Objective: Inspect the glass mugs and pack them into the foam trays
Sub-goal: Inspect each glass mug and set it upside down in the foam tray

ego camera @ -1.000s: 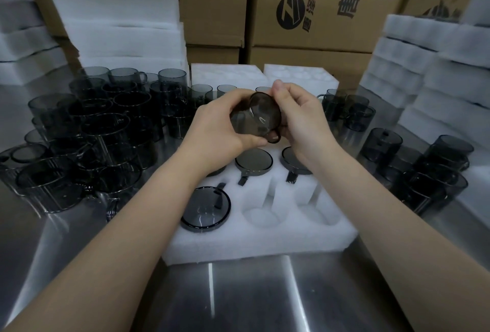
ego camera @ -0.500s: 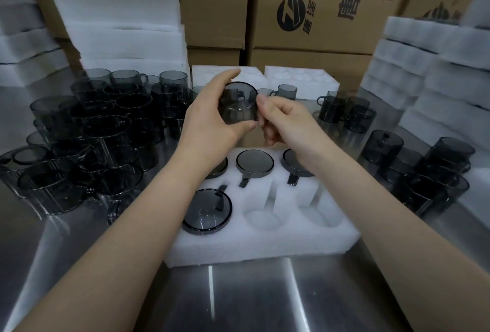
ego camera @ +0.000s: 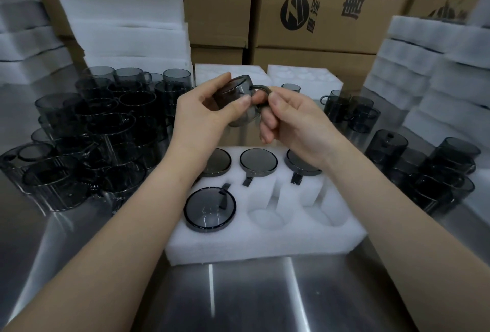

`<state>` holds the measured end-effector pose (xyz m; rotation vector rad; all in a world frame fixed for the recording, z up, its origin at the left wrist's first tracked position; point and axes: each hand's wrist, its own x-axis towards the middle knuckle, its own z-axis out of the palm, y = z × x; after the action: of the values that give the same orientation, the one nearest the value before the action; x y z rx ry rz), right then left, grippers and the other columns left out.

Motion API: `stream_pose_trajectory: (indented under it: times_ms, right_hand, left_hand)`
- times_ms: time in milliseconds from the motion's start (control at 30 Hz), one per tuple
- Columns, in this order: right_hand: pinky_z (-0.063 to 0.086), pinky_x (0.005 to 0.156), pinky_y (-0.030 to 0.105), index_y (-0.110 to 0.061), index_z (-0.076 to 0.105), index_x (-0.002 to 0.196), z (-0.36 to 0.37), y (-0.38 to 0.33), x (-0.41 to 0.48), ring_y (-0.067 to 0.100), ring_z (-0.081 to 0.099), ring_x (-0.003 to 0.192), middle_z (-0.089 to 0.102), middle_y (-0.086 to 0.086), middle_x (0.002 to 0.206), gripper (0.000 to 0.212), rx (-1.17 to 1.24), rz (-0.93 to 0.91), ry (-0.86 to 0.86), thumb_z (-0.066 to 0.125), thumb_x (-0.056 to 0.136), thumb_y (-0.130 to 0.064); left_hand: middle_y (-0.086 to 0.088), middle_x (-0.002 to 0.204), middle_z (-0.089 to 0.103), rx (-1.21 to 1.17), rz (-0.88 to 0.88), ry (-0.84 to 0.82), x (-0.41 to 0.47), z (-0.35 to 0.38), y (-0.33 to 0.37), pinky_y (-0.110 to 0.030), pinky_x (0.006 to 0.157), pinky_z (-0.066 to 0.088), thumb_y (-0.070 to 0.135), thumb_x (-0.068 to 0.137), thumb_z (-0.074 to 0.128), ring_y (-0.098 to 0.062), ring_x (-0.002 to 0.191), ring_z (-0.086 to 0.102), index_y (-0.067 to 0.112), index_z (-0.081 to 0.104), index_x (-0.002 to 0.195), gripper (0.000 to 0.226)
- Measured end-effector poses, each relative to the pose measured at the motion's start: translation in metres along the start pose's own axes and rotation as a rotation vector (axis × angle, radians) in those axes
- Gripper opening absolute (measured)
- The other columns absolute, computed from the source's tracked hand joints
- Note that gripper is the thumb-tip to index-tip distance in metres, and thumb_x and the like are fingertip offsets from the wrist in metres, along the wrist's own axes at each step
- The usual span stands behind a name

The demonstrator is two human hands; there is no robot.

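Holds one smoky glass mug (ego camera: 236,92) up at the centre of the frame, tilted, above the far row of the foam tray (ego camera: 265,244). Grips the body with the left hand (ego camera: 201,114), thumb on the near wall and fingers curled behind. Pinches the handle (ego camera: 261,89) with the right hand (ego camera: 294,122) between thumb and forefinger, the other fingers loosely curled below. Beneath, four seated mugs (ego camera: 210,209) bottoms-up in the tray (three in the far row, one at lower left), plus two empty pockets (ego camera: 267,216) at the lower middle and lower right.

Judging from this, risks:

- Losing the smooth glass while turning it for inspection and dropping it onto the seated mugs, chipping both.
- Twisting by the handle alone and straining its joint.
- Swinging a forearm wide into the crowded loose mugs (ego camera: 106,130) at the left of the frame, or the smaller cluster (ego camera: 424,167) at the right, both close beside the arms on the steel worktop (ego camera: 252,300).
- Missing a fine crack behind the dark tint in this dim light.
- Pressing the mug into a pocket with the handle off its slot, tearing foam or jamming glass.
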<state>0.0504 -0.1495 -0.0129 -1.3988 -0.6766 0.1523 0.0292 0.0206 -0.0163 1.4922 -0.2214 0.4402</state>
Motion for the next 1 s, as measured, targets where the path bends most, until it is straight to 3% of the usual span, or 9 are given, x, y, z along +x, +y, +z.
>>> stream_pose_trajectory:
  times_ms: [100,200,267,433,600,700,800,900,1000]
  right_hand:
    - [0.044,0.056,0.031,-0.013,0.062,0.103,-0.004,-0.001,0.000,0.018,0.047,0.047,0.049,-0.001,0.055,0.020,-0.094,-0.012,-0.006,0.042,0.101,-0.016]
    - [0.044,0.052,0.028,-0.015,0.065,0.094,-0.004,-0.001,-0.001,0.016,0.043,0.042,0.043,-0.002,0.047,0.018,-0.075,-0.006,0.036,0.048,0.097,-0.022]
    - [0.043,0.051,0.026,-0.014,0.063,0.088,-0.003,-0.002,-0.001,0.013,0.040,0.042,0.037,-0.005,0.045,0.022,-0.054,-0.001,0.045,0.046,0.098,-0.023]
    - [0.042,0.057,0.024,-0.016,0.055,0.070,-0.004,-0.010,-0.001,0.013,0.035,0.046,0.027,-0.006,0.048,0.035,-0.111,0.083,0.090,0.046,0.089,-0.044]
    - [0.041,0.053,0.021,-0.020,0.057,0.047,0.002,-0.006,0.000,0.016,0.036,0.044,0.030,-0.002,0.041,0.056,-0.240,0.098,0.245,0.044,0.090,-0.055]
    - [0.040,0.052,0.027,-0.017,0.065,0.063,0.004,0.000,0.001,0.015,0.037,0.043,0.038,0.000,0.046,0.041,-0.036,0.039,0.316,0.050,0.092,-0.043]
    - [0.050,0.062,0.034,-0.017,0.062,0.100,-0.001,0.000,0.002,0.016,0.053,0.059,0.057,0.007,0.077,0.008,-0.041,-0.002,0.336,0.055,0.098,-0.020]
    - [0.055,0.086,0.044,-0.010,0.054,0.130,0.000,-0.002,0.003,0.025,0.068,0.092,0.064,0.014,0.111,0.032,-0.034,0.102,0.183,0.045,0.103,-0.026]
    - [0.056,0.086,0.042,-0.002,0.048,0.135,0.008,-0.006,0.001,0.032,0.069,0.096,0.062,0.026,0.121,0.047,0.009,0.165,0.101,0.037,0.104,-0.035]
  left_hand:
    - [-0.009,0.120,0.067,-0.073,-0.046,-0.020,0.001,-0.001,0.000,-0.039,0.101,0.050,0.018,0.083,0.075,-0.019,0.114,0.064,0.006,0.061,0.128,0.049]
    - [-0.015,0.121,0.066,-0.102,-0.056,-0.060,0.000,0.000,0.001,-0.045,0.100,0.050,0.017,0.085,0.072,-0.025,0.115,0.063,0.002,0.060,0.128,0.047]
    - [-0.012,0.121,0.066,-0.080,-0.052,-0.066,-0.001,0.001,0.001,-0.042,0.100,0.051,0.016,0.084,0.072,-0.022,0.115,0.063,0.004,0.060,0.129,0.047]
    - [0.010,0.107,0.063,0.054,0.019,-0.121,-0.003,0.002,-0.001,-0.021,0.092,0.051,0.009,0.079,0.078,0.003,0.099,0.064,0.020,0.056,0.131,0.057]
    - [0.009,0.111,0.066,0.123,0.099,-0.201,-0.004,0.003,0.000,-0.032,0.100,0.050,0.002,0.079,0.077,-0.005,0.110,0.062,0.019,0.060,0.120,0.047]
    - [0.004,0.111,0.065,0.047,0.117,-0.200,-0.004,0.003,0.002,-0.028,0.098,0.049,-0.001,0.085,0.070,-0.009,0.110,0.061,0.011,0.058,0.119,0.038]
    - [-0.004,0.114,0.063,0.014,0.136,-0.237,-0.006,0.003,0.006,-0.028,0.096,0.050,0.001,0.090,0.063,-0.013,0.110,0.061,0.007,0.056,0.120,0.031]
    - [-0.003,0.123,0.062,0.014,0.141,-0.273,-0.006,0.005,0.007,-0.022,0.094,0.049,0.005,0.094,0.058,-0.004,0.109,0.060,0.017,0.057,0.125,0.033]
    - [-0.004,0.138,0.053,0.056,0.122,-0.270,-0.005,0.005,0.006,-0.019,0.095,0.048,0.009,0.094,0.060,0.003,0.114,0.057,0.028,0.055,0.123,0.036]
